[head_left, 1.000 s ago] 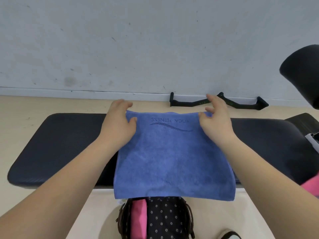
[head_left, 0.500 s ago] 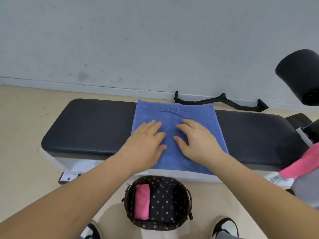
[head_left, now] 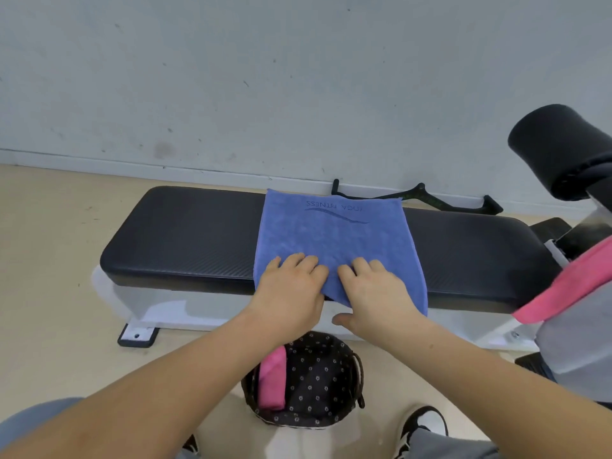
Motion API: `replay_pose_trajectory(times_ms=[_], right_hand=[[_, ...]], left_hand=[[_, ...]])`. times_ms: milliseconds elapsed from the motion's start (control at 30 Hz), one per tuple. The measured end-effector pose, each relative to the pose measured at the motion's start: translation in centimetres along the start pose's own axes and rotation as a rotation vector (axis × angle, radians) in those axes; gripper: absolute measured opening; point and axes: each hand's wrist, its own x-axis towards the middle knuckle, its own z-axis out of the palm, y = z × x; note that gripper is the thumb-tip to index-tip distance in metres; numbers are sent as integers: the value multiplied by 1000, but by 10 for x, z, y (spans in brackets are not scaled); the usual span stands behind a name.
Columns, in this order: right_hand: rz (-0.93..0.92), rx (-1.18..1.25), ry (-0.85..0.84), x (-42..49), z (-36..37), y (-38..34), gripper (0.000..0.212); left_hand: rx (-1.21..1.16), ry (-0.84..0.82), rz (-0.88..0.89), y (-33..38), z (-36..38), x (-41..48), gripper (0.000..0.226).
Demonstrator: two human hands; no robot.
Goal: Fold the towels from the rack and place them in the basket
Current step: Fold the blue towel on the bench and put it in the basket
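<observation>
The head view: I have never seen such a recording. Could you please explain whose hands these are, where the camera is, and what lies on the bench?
No machine here: a person wears the camera on the head, looking down at their own bare arms. A blue towel lies spread across a black padded bench. The left hand and right hand rest on its near part; whether the right thumb pinches the edge is unclear. On the floor below stands a dotted basket with one folded pink towel inside.
</observation>
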Motion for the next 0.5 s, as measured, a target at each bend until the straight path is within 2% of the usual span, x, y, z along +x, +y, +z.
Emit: replay_pose_trajectory(times_ms=[33,100,167,267,400,500], right_hand=[[-9,-13,33,1,4,2,59],[22,8,133,4,11,5,49],[22,67,215,8,13,7,35],[0,147,259,13,7,9,12],[50,254,227,12,5,13,24],[17,221,209,8,8,7,31]], left_hand=[[-18,57,2,-1,-2,0,31],[-19,65,-23,-3,-14,1,16],[-23,25,-62,-7,-19,2,12],[-46,59,-8,-5,-16,-3,4],[18,21,-13,4,-3,-3,30],[102,-39,-40,9,-8,6,25]])
